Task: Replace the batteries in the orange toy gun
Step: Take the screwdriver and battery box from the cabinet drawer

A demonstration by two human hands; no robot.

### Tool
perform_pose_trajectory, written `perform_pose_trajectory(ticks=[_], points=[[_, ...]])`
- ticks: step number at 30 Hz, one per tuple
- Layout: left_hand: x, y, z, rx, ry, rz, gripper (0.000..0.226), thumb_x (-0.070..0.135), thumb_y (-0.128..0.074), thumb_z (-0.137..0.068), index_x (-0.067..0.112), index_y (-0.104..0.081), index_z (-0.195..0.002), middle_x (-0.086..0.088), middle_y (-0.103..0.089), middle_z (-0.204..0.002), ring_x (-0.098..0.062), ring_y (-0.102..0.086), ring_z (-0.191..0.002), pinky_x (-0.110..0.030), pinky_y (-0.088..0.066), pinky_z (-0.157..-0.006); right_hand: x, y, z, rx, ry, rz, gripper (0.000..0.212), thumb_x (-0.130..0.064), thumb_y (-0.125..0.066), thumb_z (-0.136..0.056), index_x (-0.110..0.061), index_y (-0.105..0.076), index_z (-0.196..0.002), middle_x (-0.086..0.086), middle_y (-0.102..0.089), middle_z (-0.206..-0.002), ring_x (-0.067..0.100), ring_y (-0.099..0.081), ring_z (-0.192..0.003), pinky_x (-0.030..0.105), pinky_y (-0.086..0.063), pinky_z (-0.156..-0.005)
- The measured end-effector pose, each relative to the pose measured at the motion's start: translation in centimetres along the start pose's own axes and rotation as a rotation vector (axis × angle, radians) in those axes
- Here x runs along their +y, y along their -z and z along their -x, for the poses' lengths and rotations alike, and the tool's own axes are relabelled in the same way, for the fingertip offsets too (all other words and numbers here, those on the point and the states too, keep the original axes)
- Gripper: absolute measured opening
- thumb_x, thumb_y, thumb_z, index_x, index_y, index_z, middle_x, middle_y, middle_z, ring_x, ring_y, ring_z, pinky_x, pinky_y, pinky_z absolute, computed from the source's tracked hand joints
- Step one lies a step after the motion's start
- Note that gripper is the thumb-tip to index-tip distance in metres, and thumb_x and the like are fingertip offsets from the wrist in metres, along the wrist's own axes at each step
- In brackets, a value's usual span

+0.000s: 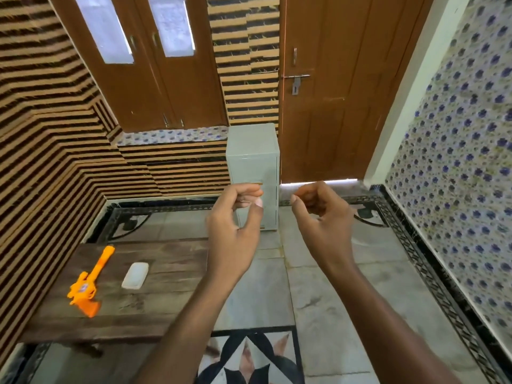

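Orange toy gun (86,284) lies untouched on the bench (171,275), with a small white case (135,275) just beside it, so by my read nothing's started. Further out, left hand (235,217) and right hand (321,214) hover in mid-air, fingers loosely curled, both empty. The next move calls for reaching down-left, lifting the gun and finding its battery cover.

orange toy gun (90,281), lying flat on dark wooden table (166,261); barrel pointing away
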State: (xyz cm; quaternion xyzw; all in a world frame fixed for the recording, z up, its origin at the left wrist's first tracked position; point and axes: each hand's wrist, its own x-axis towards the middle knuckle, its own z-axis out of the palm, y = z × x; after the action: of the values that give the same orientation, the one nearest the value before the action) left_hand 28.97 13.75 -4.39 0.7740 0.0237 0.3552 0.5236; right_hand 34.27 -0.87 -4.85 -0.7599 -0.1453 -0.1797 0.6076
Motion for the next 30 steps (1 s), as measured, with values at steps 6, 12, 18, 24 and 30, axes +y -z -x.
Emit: perform_pose_trajectory(ticks=[6,12,18,24,30], points=[[-7.9,-2.9,-9.7,-0.04,0.062,-0.006,0.029,0.033,-0.065,-0.089,0.017,-0.071,-0.112,0.006,-0.074,-0.107,-0.017,-0.07,-0.101,-0.031,-0.057,-0.088,5.7,-6.6,-8.7,-0.072,-0.055,0.035,0.003,-0.014,-0.073,-0.092,-0.016,-0.071,-0.093,-0.01,-0.072,-0.084,0.008,-0.069,-0.08,0.016,-0.056,-0.069],[-17.5,-7.4,-19.3,-0.038,0.093,-0.048,0.024,0.027,-0.066,-0.09,0.015,-0.072,-0.109,0.005,-0.074,-0.104,-0.017,-0.07,-0.098,-0.04,-0.059,-0.089,13.3,-12.8,-19.6,-0.097,-0.086,0.037,0.003,-0.017,-0.074,-0.093,-0.017,-0.071,-0.092,-0.012,-0.073,-0.087,0.004,-0.069,-0.084,0.013,-0.055,-0.068],[-27.0,-12.9,-29.6,-0.1,0.123,-0.226,0.021,0.02,-0.066,-0.092,0.013,-0.071,-0.111,0.005,-0.073,-0.108,-0.008,-0.068,-0.103,-0.024,-0.056,-0.092,22.6,-19.2,-31.3,-0.19,-0.147,0.05,0.005,-0.011,-0.072,-0.092,-0.016,-0.071,-0.09,-0.011,-0.072,-0.081,0.004,-0.069,-0.079,0.012,-0.054,-0.067],[-38.9,-16.3,-37.5,-0.305,0.194,-0.397,0.025,0.011,-0.07,-0.095,0.016,-0.066,-0.12,0.005,-0.07,-0.118,-0.009,-0.064,-0.111,-0.027,-0.056,-0.097,32.8,-26.2,-38.6,-0.356,-0.293,0.103,0.003,-0.005,-0.07,-0.091,-0.008,-0.071,-0.09,0.0,-0.072,-0.083,0.006,-0.067,-0.079,0.004,-0.047,-0.057],[-51.2,-17.5,-45.2,-0.59,0.207,-0.606,0.045,0.017,-0.064,-0.1,0.014,-0.053,-0.144,-0.005,-0.058,-0.143,-0.021,-0.054,-0.132,-0.04,-0.053,-0.107,44.1,-33.7,-42.9,-0.598,-0.39,0.358,0.01,-0.016,-0.073,-0.09,-0.014,-0.073,-0.099,-0.001,-0.075,-0.095,0.012,-0.07,-0.082,0.025,-0.058,-0.079]])
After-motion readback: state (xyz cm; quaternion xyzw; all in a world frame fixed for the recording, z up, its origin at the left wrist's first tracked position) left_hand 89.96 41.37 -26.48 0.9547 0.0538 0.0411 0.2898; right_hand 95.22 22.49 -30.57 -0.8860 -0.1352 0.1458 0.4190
